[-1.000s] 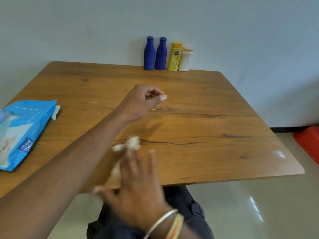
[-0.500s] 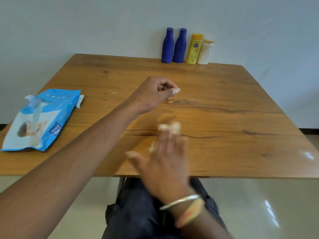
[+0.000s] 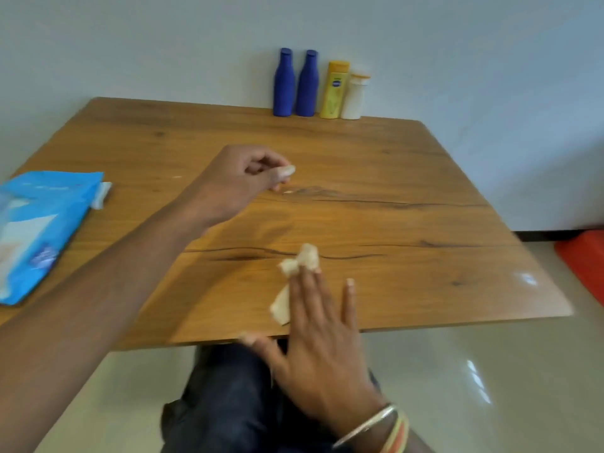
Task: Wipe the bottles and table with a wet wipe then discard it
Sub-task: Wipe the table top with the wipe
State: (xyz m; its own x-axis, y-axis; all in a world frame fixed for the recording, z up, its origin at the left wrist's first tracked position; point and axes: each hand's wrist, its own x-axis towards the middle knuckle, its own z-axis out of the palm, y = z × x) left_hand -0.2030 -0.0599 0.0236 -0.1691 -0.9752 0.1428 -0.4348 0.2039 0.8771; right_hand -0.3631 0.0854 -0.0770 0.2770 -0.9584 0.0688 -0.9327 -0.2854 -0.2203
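Wet wipe (image 3: 295, 276), crumpled and white, lies pressed against the wooden table (image 3: 408, 178) near its front edge, under the flat, spread fingers of the right hand (image 3: 322, 341); bangles (image 3: 380, 429) circle that wrist. Left hand (image 3: 243, 179) hovers above the table centre, loosely curled with thumb against fingertips; whether it grips anything cannot be told. Four bottles stand upright in a row at the far edge against the wall: two blue bottles (image 3: 295, 83), a yellow bottle (image 3: 334, 90) and a white bottle (image 3: 354, 94). Blue wipes pack (image 3: 39, 230) lies at the table's left side.
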